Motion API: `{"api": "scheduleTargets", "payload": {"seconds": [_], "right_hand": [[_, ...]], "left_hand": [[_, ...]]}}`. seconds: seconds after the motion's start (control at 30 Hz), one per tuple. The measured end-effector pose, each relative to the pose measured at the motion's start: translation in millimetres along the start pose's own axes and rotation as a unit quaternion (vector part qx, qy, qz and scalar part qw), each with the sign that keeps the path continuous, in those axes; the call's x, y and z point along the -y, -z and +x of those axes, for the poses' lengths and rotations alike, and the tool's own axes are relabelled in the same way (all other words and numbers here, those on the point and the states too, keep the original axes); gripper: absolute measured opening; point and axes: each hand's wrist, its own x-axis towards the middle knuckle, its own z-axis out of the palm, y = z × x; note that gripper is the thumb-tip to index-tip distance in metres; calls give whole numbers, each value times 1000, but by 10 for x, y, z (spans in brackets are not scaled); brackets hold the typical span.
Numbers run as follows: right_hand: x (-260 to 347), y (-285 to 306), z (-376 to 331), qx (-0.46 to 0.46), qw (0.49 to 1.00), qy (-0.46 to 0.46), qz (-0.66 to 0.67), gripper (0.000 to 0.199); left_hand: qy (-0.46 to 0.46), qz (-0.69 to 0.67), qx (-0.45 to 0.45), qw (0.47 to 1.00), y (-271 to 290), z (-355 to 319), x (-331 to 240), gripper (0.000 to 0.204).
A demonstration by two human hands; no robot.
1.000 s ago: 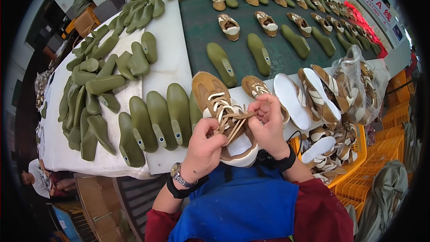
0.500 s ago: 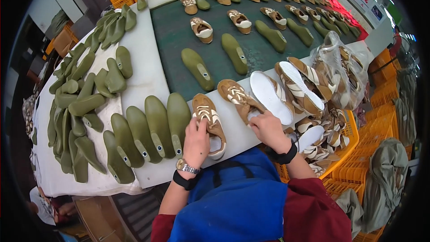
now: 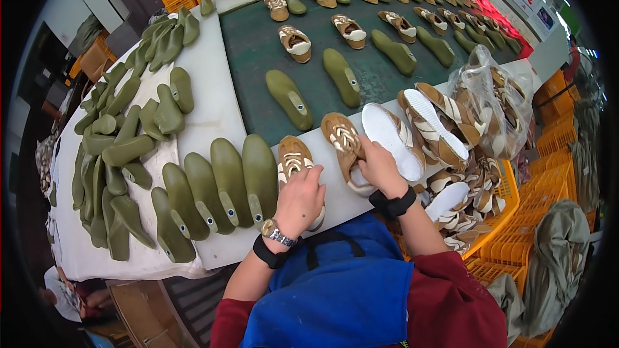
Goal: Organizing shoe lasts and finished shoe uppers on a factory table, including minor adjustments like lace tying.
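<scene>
My left hand [image 3: 300, 198] rests on the heel end of a tan and white shoe upper [image 3: 293, 158] lying on the white table edge. My right hand [image 3: 380, 169] grips the heel of a second tan and white shoe upper [image 3: 342, 136] just to the right of it. Both uppers point away from me. A row of olive green shoe lasts [image 3: 229, 180] lies right beside my left hand. More uppers, some sole-up and white [image 3: 389, 138], are stacked to the right of my right hand.
A dark green conveyor belt [image 3: 255, 51] carries lasts and finished uppers away from me. Many green lasts [image 3: 126, 129] cover the white table at left. A clear plastic bag of uppers [image 3: 496, 100] and an orange crate [image 3: 503, 245] with more uppers stand at right.
The upper I held up in both hands now lies on the table. My hands have separated, each settling on its own upper side by side.
</scene>
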Motion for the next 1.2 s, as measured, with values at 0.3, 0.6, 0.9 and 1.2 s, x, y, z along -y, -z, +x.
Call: {"api": "scheduleTargets", "payload": {"seconds": [0.3, 0.6, 0.9, 1.2], "right_hand": [[585, 197, -301, -9, 973, 132, 191, 43], [881, 371, -368, -59, 948, 199, 243, 28], [965, 402, -405, -48, 936, 244, 248, 34], [960, 418, -395, -23, 918, 291, 269, 19]], "left_hand": [[33, 5, -5, 999, 102, 117, -128, 59], [29, -60, -119, 991, 387, -62, -299, 36], [25, -86, -137, 987, 487, -144, -375, 52], [15, -77, -123, 989, 581, -89, -351, 48]]}}
